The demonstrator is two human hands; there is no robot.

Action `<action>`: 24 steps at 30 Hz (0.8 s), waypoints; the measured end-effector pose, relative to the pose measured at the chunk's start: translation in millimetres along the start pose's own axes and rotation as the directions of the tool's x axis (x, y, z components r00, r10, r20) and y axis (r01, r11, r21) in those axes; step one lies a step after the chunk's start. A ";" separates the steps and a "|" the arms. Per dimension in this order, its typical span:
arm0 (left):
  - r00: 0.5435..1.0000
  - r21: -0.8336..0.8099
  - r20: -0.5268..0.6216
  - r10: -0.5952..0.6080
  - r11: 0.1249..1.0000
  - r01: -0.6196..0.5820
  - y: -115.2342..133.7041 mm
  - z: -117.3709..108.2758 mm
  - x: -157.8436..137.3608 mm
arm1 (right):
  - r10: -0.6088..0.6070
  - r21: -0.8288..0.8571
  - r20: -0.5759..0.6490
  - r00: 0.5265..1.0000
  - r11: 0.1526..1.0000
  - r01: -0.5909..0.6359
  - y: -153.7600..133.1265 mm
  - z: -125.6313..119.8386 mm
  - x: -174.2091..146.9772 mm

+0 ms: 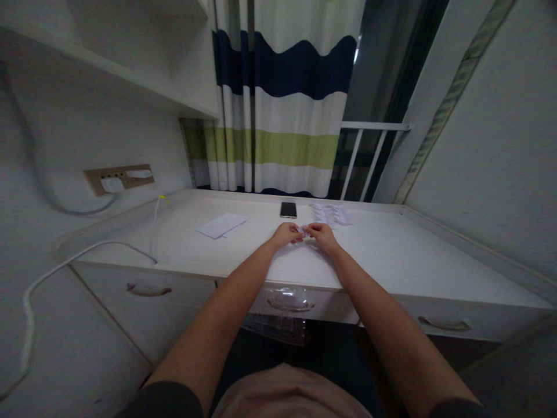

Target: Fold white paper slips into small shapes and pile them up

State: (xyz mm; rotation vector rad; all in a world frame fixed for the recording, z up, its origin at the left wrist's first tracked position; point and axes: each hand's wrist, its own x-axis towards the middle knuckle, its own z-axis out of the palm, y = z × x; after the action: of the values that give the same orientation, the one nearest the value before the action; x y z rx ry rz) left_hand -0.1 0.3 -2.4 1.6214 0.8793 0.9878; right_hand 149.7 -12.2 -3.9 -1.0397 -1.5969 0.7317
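Over the middle of the white desk (383, 255), my left hand (287, 233) and my right hand (321, 234) meet, fingers closed on a small piece of folded white paper (303, 230). Each hand pinches one side of it; the fingers hide much of its shape. Just behind my right hand lie several small folded white paper pieces (333, 214), set close together. A dark phone (288, 210) rests flat behind my left hand. Farther left, a stack of white paper sheets (221, 225) lies on the desk.
A white cable (100, 244) runs over the desk's left end, near a wall socket (119, 179) with plugs in it. Drawers with handles (290, 305) line the front edge. A striped curtain (296, 116) hangs behind the desk; a shelf (130, 75) juts out at upper left.
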 end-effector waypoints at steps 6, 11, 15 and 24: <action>1.000 0.043 0.016 -0.003 0.999 0.003 2.2 -0.5 -1.9 | 0.001 0.042 0.000 1.000 0.999 -0.001 1.4 1.3 0.0; 0.999 0.055 0.039 0.021 0.998 -0.023 0.4 -1.1 -1.0 | 0.011 0.044 -0.024 1.000 0.999 -0.010 3.0 2.0 1.3; 0.998 0.057 0.060 0.035 0.998 -0.038 -0.8 -2.2 -0.4 | 0.014 0.017 -0.029 0.999 1.000 -0.013 3.9 0.5 1.8; 0.994 0.082 0.093 0.049 0.995 -0.057 0.1 -3.2 -1.3 | -0.033 -0.021 -0.026 0.999 0.999 0.032 2.8 -0.2 -0.6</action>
State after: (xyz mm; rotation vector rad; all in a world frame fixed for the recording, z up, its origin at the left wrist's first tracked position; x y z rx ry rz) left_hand -3.5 0.3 -2.0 1.7558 0.8299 0.9162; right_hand 150.7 -11.6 -6.5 -1.0319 -1.5983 0.6788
